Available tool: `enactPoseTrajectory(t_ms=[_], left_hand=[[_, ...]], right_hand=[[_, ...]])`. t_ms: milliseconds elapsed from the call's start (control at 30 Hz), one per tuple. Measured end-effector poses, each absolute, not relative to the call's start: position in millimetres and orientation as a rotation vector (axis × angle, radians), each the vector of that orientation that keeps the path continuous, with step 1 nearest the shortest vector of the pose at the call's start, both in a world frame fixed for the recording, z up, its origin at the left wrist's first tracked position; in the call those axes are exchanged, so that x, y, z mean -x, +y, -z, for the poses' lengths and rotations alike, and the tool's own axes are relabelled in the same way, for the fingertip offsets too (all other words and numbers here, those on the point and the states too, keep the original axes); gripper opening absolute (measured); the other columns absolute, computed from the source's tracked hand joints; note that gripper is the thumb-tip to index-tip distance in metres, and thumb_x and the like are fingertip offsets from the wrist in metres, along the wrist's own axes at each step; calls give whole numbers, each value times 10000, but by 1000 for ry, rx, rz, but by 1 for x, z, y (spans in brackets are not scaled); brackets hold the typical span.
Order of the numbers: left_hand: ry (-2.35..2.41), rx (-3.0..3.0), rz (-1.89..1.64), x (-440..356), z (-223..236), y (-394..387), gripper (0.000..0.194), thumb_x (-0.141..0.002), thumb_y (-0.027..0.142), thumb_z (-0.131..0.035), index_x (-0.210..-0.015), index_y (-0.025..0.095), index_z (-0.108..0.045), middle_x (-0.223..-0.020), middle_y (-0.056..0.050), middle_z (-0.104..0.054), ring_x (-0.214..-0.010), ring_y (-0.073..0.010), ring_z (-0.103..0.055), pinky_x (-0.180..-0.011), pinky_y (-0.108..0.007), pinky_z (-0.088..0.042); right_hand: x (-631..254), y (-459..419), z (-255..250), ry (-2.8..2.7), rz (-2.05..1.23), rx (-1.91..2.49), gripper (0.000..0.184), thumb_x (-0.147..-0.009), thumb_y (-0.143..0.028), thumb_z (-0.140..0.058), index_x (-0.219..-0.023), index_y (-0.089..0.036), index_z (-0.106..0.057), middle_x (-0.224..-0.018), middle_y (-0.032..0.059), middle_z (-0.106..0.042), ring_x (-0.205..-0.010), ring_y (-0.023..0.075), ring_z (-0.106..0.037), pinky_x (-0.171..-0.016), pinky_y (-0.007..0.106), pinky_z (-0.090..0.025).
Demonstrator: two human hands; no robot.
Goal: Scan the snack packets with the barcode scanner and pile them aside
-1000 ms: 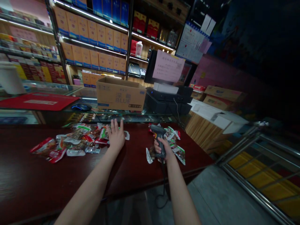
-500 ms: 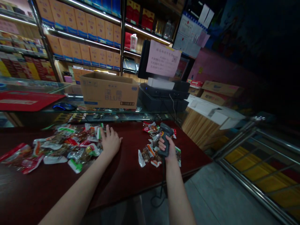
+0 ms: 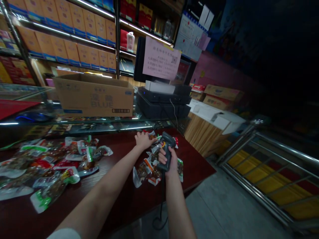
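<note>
My right hand (image 3: 169,161) is wrapped round a black barcode scanner (image 3: 166,151), which is held upright over the right-hand group of snack packets (image 3: 146,168). A dark cable hangs from the scanner's handle. My left hand (image 3: 144,140) is at the far side of that same group, fingers slightly apart and bent down, the thumb reaching toward a red and clear packet (image 3: 152,134). I see no packet clearly gripped in it. A larger pile of clear plastic snack packets (image 3: 72,162) with red, green and white print lies on the left of the dark red table (image 3: 117,202).
An open cardboard box (image 3: 96,96) stands on the glass counter (image 3: 104,124) behind the table. To its right is a monitor (image 3: 159,61) with a pink paper sheet. A mouse (image 3: 35,117) lies at left. A metal railing (image 3: 264,179) stands at right.
My left hand has moved from the left pile across to the packets on the right. The scanner stays in my right hand above those packets. The view has turned right.
</note>
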State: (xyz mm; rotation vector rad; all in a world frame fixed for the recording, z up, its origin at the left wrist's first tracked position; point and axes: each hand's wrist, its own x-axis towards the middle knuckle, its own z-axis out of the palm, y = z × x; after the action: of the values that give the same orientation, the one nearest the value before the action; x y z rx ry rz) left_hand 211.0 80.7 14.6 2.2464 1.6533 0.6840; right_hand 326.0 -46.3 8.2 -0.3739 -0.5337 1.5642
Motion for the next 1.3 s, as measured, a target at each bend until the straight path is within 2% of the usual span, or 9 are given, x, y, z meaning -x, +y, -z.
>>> enactPoseTrajectory(t_ms=[233,367,467,533,667,800,933,1067,1300], left_hand=[[1462,-2293,-597,-216,-12,85,611,-721,438,-663,-1245,141,-560,-1342,-257,-473,-1253,-437,-382,-999,-525,-291],[1400,-2272,-566,-208,-11,86,521,-772,500,-589,-1172,166,-593,-1328,-235,-527,-1271,-438,-393,-1011,-558,-274],[1271,-2092,-718,-202,-8,84,628,-599,574,-730,-1060,161,-627,-1336,-221,-540,-1308,-460,-357,-1059,-558,-220],[1148,-1904,-872,-198,-7,82,573,-498,490,-822,-936,160,-654,-1305,-208,-574,-1326,-449,-349,-1098,-519,-186],[1027,-1717,-993,-187,-10,81,249,-671,386,-744,-814,191,-682,-1059,-142,-708,-1202,-360,-532,-1064,-443,-313],[839,-1432,-1144,-161,-18,70,387,-898,459,-480,-1085,166,-651,-1148,-128,-686,-1080,-252,-626,-952,-385,-458],[460,-936,-1117,-120,-26,46,419,-896,440,-529,-1211,171,-591,-1251,-131,-635,-1055,-231,-650,-967,-407,-468],[411,-790,-1069,-83,-30,23,399,-918,429,-495,-1227,195,-589,-1270,-126,-626,-1108,-239,-632,-1000,-427,-446],[445,-643,-1089,-56,-16,2,424,-963,447,-364,-1291,246,-541,-1389,-101,-539,-1192,-216,-580,-1013,-413,-434]], right_hand=[[-325,-47,-11,-531,-1557,386,246,-782,-354,-595,-945,-186,-515,-614,-79,-331,-404,31,-206,-315,109,-273],[-325,-48,-11,-537,-1529,421,202,-800,-365,-583,-873,-195,-501,-621,-71,-332,-407,36,-221,-313,116,-277],[-325,-47,-10,-544,-1518,434,210,-797,-371,-586,-793,-199,-466,-625,-67,-344,-405,32,-222,-312,117,-278],[-325,-46,-9,-546,-1522,433,206,-787,-363,-595,-827,-196,-482,-621,-69,-351,-404,30,-223,-313,113,-274],[-324,-46,-9,-542,-1531,452,267,-762,-363,-619,-934,-186,-515,-605,-77,-356,-401,29,-234,-317,108,-265],[-321,-47,-8,-592,-1560,473,291,-769,-379,-628,-961,-190,-518,-599,-77,-377,-393,27,-250,-316,112,-252],[-315,-50,-8,-686,-1640,503,299,-757,-398,-658,-918,-189,-518,-585,-76,-416,-376,19,-239,-303,116,-224],[-308,-55,-8,-784,-1696,547,292,-765,-401,-666,-897,-183,-523,-571,-78,-429,-358,15,-248,-296,125,-227],[-295,-66,-6,-1064,-1775,667,399,-784,-380,-664,-1093,-175,-517,-575,-82,-487,-328,26,-306,-280,141,-263]])
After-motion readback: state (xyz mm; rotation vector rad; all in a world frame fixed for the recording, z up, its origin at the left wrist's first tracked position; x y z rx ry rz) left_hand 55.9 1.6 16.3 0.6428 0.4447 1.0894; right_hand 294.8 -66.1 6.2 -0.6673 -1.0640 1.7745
